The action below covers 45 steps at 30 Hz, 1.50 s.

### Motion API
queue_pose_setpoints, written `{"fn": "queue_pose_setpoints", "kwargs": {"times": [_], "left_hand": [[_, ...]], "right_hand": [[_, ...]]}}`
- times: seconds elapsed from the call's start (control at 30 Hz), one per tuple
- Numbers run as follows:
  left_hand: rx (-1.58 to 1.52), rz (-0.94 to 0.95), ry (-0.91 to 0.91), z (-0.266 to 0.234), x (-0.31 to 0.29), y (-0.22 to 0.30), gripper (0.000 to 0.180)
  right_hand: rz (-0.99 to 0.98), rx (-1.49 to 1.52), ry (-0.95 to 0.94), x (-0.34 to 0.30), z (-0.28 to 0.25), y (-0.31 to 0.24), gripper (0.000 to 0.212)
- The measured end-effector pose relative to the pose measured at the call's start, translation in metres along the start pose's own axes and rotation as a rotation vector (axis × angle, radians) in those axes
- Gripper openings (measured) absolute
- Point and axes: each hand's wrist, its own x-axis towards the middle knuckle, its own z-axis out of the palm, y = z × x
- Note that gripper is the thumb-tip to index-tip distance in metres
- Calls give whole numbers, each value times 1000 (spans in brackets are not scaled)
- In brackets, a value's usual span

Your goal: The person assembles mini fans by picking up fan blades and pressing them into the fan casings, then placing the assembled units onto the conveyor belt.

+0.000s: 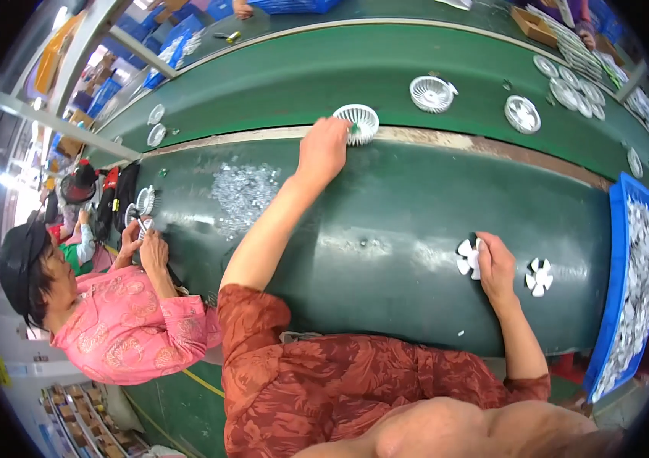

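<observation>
My left hand (322,150) reaches out to the far edge of the bench, its fingers closed on the rim of a round white fan grille (365,120). The grille sits tilted where the bench meets the conveyor, and my fingertips are partly hidden. Over the right part of the bench, my right hand (498,269) grips a small white fan blade (465,262), several petals of which show beside the fingers. A second white fan blade (539,278) lies flat on the bench just to the right of that hand.
Another grille (431,94) and a grille with a blade inside (522,114) lie on the green conveyor (279,76). Small clear parts (242,195) are heaped on the bench. A blue tray (616,252) of white parts stands right; a co-worker in pink (133,328) sits left.
</observation>
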Motion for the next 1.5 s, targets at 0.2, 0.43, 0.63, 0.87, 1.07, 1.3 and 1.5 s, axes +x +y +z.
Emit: {"fn": "queue_pose_setpoints", "kwargs": {"times": [0.2,0.43,0.63,0.87,1.07,1.3,1.5], "left_hand": [[-399,-36,-123,-24,-53,58,14],[-402,-305,-168,-3,-2,74,17],[-85,108,-166,105,78,100,41],[79,156,-201,133,88,132,18],[-147,336,-249,35,13,180,14],[-267,245,-511,-47,-77,158,21],[-451,-204,-337,-54,-102,139,21]], "right_hand": [[-21,-2,-3,5,0,-3,15],[-39,-8,28,2,-3,-4,14],[-40,14,33,0,-2,-4,15],[-10,67,-17,-3,-5,-4,14],[-35,67,-5,-3,-6,8,14],[-54,-134,138,6,-19,25,13],[-146,-352,100,10,-33,11,21]]}}
